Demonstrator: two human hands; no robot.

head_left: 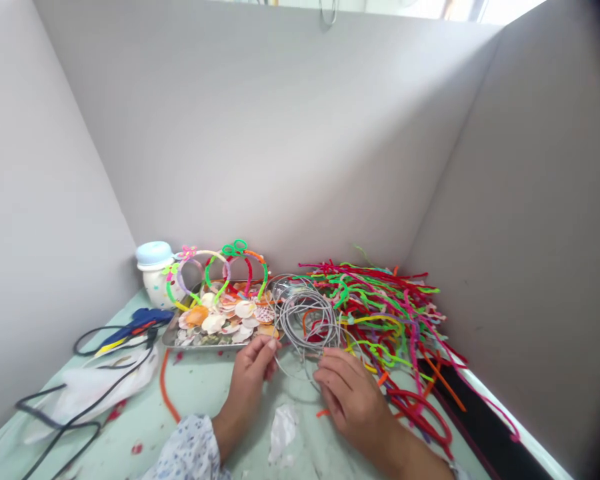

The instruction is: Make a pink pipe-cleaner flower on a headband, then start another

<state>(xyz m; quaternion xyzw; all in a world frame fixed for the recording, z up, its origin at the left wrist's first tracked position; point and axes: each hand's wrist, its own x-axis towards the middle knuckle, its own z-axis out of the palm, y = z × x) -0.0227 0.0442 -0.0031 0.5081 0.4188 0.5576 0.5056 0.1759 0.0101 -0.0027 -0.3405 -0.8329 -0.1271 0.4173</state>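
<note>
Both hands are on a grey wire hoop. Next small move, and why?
Probably draw the wire hoop toward the body, clear of the hoop stack. The left hand pinches its rim, the right hand meets its other side, and its far edge overlaps the stack beside the shell tray and pipe cleaners, so it may snag.

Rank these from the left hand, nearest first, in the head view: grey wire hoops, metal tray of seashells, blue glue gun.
1. grey wire hoops, pinched in the left hand.
2. metal tray of seashells, just behind, to its left.
3. blue glue gun, far left.
</note>
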